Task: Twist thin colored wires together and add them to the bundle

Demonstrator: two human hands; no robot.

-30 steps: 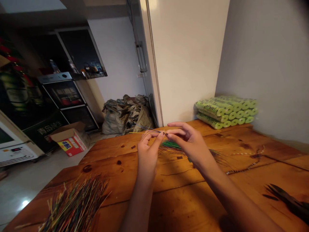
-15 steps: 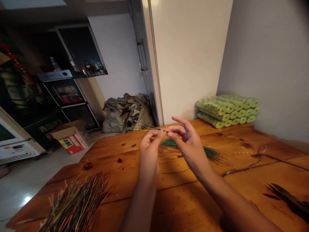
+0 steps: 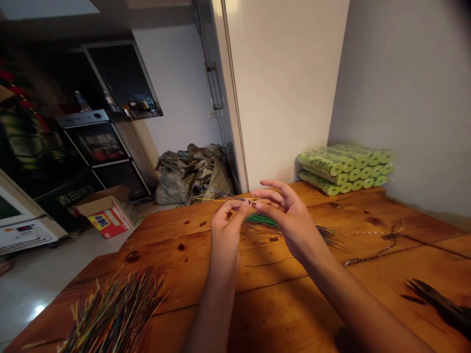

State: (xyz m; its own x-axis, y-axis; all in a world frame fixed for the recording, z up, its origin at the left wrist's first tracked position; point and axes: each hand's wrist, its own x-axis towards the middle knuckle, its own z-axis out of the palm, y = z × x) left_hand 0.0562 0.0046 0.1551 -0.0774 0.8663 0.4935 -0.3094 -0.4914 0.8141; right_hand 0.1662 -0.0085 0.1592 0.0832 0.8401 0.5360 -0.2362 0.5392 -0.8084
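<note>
Above the wooden table, my left hand point(image 3: 226, 223) pinches thin wires point(image 3: 209, 199), one yellow and others dark, between thumb and forefinger. Their loose ends stick out to the left. My right hand point(image 3: 289, 208) meets it fingertip to fingertip, thumb and forefinger closed on the same wires where a small yellow crossing shows. The other fingers of the right hand are raised and partly spread. Behind and below the hands lies a bundle of green and dark wires point(image 3: 263, 221), partly hidden by the right hand and wrist.
A heap of multicoloured wires point(image 3: 114, 314) lies on the table point(image 3: 265, 289) at the front left. Dark pliers point(image 3: 437, 301) rest at the right edge. A beaded strand point(image 3: 379, 255) curves at the right. Green rolls point(image 3: 346, 169) are stacked at the back, by the wall.
Both hands keep their pinch on the wires and have hardly moved. The view has shifted slightly.
</note>
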